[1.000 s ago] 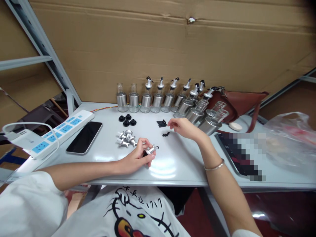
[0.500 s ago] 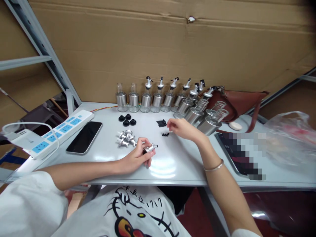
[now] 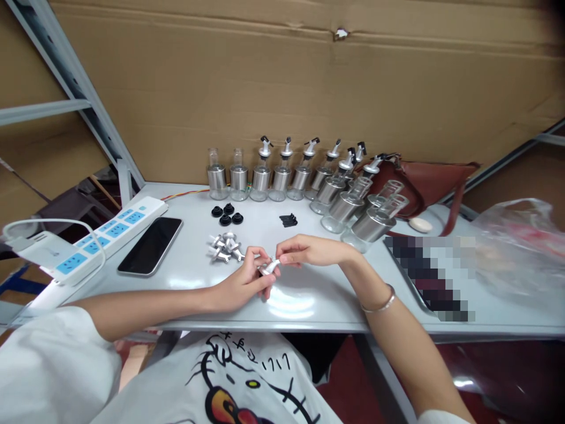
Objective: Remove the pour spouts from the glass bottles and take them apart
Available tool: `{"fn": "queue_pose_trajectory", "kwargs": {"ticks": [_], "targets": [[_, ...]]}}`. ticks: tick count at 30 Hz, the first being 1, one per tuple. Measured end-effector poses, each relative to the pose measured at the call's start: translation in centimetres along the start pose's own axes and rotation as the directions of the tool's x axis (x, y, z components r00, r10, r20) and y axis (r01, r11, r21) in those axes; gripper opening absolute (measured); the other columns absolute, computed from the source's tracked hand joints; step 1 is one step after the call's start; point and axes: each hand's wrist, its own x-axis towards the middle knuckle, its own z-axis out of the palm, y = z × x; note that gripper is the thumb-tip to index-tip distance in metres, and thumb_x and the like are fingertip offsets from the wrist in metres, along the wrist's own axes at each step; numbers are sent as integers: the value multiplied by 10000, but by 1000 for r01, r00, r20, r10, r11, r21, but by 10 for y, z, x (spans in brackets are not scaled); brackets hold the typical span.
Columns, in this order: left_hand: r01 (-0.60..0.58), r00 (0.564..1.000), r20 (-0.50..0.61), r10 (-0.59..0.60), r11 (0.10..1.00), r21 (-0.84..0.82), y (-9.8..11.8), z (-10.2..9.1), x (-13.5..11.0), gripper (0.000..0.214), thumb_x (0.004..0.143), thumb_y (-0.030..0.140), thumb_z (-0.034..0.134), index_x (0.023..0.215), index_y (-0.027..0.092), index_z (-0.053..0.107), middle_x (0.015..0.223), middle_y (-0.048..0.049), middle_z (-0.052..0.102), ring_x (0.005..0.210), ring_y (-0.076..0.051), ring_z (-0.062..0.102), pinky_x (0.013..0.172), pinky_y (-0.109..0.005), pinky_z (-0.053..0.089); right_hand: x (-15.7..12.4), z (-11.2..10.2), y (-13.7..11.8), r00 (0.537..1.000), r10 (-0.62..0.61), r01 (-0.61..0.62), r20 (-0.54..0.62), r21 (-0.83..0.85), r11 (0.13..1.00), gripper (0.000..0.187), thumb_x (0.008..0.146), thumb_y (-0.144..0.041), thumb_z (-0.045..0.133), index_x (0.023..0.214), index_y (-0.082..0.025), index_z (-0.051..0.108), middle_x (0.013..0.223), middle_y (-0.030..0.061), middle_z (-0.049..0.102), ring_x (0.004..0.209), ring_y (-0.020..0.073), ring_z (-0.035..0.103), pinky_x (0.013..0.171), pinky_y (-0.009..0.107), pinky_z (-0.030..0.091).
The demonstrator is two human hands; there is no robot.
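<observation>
My left hand (image 3: 245, 284) is closed round a silver bottle pourer (image 3: 270, 267), its spout pointing right. Thumb and fingers of my right hand (image 3: 306, 251) pinch the spout's tip, which they cover. To the left of my hands lies a small heap of silver pourer tops (image 3: 227, 246). Behind it sit several black ribbed stoppers (image 3: 226, 214). A row of thin black levers (image 3: 288, 220) lies just beyond my right hand.
Along the back stand glass bottles with steel sleeves (image 3: 261, 178), some topped with pourers. A phone (image 3: 150, 246) and a power strip (image 3: 112, 232) are at left. At right are a brown bag (image 3: 435, 182), a dark tablet-like device (image 3: 410, 271) and a plastic bag (image 3: 521, 253).
My right hand has moved left and toward me, from beside the black levers to the spout's tip. It now hides the spot where small black pieces lay. My left hand has stayed put.
</observation>
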Motion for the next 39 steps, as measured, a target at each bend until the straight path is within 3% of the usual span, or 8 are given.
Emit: {"fn": "queue_pose_trajectory", "kwargs": {"ticks": [10, 14, 18, 24, 29, 35, 39], "targets": [[-40, 996, -81, 42, 999, 27, -3, 0, -3, 299, 923, 305, 517, 994, 242, 234, 1040, -39, 517, 862, -133, 624, 658, -254, 414, 1, 6, -5, 994, 111, -104, -24, 199, 974, 414, 878, -513, 510, 794, -116, 591, 583, -72, 319, 519, 65, 265, 498, 227, 223], [-70, 989, -134, 62, 996, -60, -2, 1, -2, 338, 912, 411, 528, 957, 246, 236, 978, -7, 529, 788, -137, 652, 613, -253, 465, 2, 5, -7, 994, 72, -65, -78, 91, 994, 371, 907, -458, 474, 745, -136, 560, 569, -65, 374, 503, 65, 328, 518, 230, 282], [-27, 986, -165, 5, 991, -129, 3, 3, -1, 380, 900, 500, 513, 928, 247, 231, 932, 25, 534, 650, -116, 667, 613, -284, 530, 3, 5, -10, 992, 39, -43, -118, -30, 999, 335, 924, -384, 440, 700, -151, 526, 577, -51, 433, 520, 72, 395, 564, 235, 339], [-6, 975, -221, -21, 992, -122, 3, 2, -2, 369, 909, 532, 470, 961, 249, 238, 875, 45, 539, 579, -122, 679, 564, -279, 556, 7, 8, -9, 988, 30, -43, -149, -80, 996, 316, 916, -358, 440, 674, -163, 495, 571, -53, 429, 526, 77, 398, 567, 230, 344], [-19, 976, -219, -17, 987, -160, 2, 0, -1, 364, 910, 524, 472, 980, 251, 243, 868, 48, 561, 566, -129, 685, 541, -260, 556, 7, 8, -8, 980, 20, -41, -199, -99, 994, 272, 897, -348, 470, 751, -150, 585, 601, -27, 509, 571, 95, 477, 607, 232, 385], [-9, 972, -232, -43, 975, -220, 1, -3, 2, 384, 893, 535, 495, 962, 254, 242, 871, 43, 569, 535, -134, 674, 497, -251, 533, -1, 1, -8, 911, 52, -115, -409, -132, 985, 207, 814, -348, 578, 843, -146, 618, 609, -5, 598, 577, 112, 527, 577, 226, 401], [-18, 974, -224, -24, 983, -183, 2, -2, 2, 360, 898, 503, 511, 954, 249, 262, 930, 32, 552, 573, -115, 669, 549, -261, 533, -2, 1, -10, 878, 18, -116, -478, -175, 978, 292, 844, -360, 514, 723, -144, 668, 672, 34, 651, 610, 118, 534, 562, 233, 393]]}}
